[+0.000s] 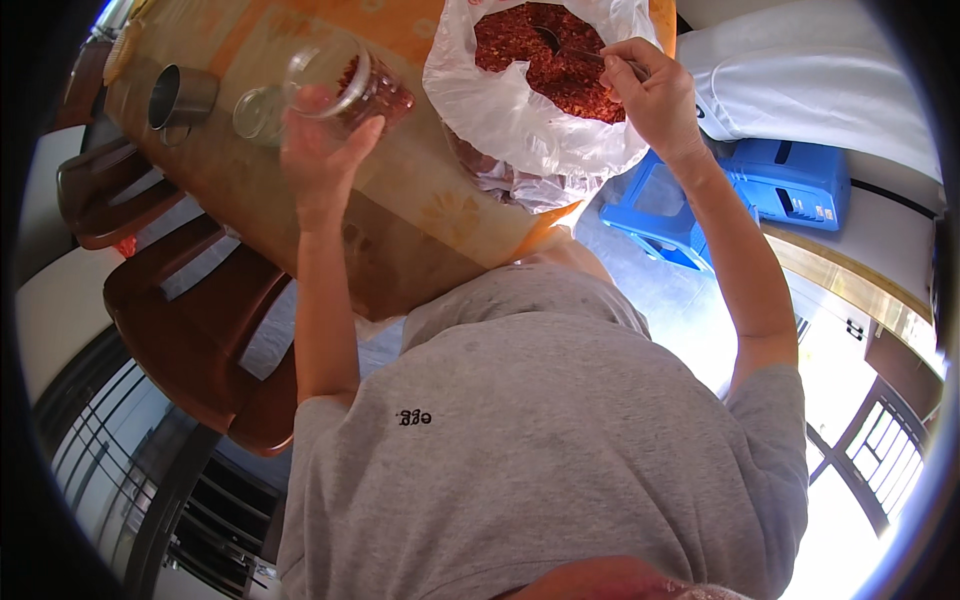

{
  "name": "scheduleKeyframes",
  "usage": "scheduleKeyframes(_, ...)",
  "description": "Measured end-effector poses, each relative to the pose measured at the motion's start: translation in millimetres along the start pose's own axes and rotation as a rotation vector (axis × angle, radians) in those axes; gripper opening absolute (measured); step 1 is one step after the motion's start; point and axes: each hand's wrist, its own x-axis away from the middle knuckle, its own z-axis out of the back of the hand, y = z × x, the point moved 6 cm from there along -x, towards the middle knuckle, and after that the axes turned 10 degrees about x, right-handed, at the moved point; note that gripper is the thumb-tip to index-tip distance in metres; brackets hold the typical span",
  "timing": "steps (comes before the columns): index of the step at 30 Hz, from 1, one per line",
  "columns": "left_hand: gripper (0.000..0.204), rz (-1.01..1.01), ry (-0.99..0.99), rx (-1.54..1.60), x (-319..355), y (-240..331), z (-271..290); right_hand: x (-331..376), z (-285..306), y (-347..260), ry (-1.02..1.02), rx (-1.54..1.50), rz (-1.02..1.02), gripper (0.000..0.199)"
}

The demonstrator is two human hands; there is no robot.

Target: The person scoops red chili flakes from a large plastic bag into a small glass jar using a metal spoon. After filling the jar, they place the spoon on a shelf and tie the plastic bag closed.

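Nearest was a grey shirt (560,420); beyond it, the left hand (325,150) curved its fingers wide around a tilted clear jar (380,98) above the counter (400,210), while the right hand (652,95) pinched a spoon (590,56) among red flakes (575,92). The jar seemed light, stiff, perhaps slippery, best held round its sides. The plastic bag's (510,145) floppy rim looked apt to hinder the spoon; a metal mug (192,95) stood farther left.

The left forearm (326,300) points to twelve o'clock, the left hand (325,165) in a grasp at ten to eleven, its thumb (365,140) spread toward one. The right forearm (735,250) slants toward eleven, the right hand (658,105) pinching at one o'clock.
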Motion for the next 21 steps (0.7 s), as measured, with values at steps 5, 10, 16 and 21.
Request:
scheduleKeyframes(5,0.058,-0.098,-0.121,-0.058,-29.2,75.0,-45.3,-6.9,-0.1,14.2,-0.129,-0.304,-0.317,0.015)
scheduleKeyframes(10,0.064,-0.382,-0.331,-0.254,-40.2,89.0,-107.2,-6.4,3.7,14.0,-0.150,-0.416,-0.441,0.018)
scheduleKeyframes(16,0.079,-0.200,-0.325,-0.462,-17.5,48.0,-83.7,4.4,15.2,16.7,-0.159,-0.558,-0.506,0.021)
scheduleKeyframes(21,0.076,-0.193,-0.310,-0.485,-8.1,50.6,-73.5,24.1,34.9,17.8,-0.126,-0.662,-0.549,0.020)
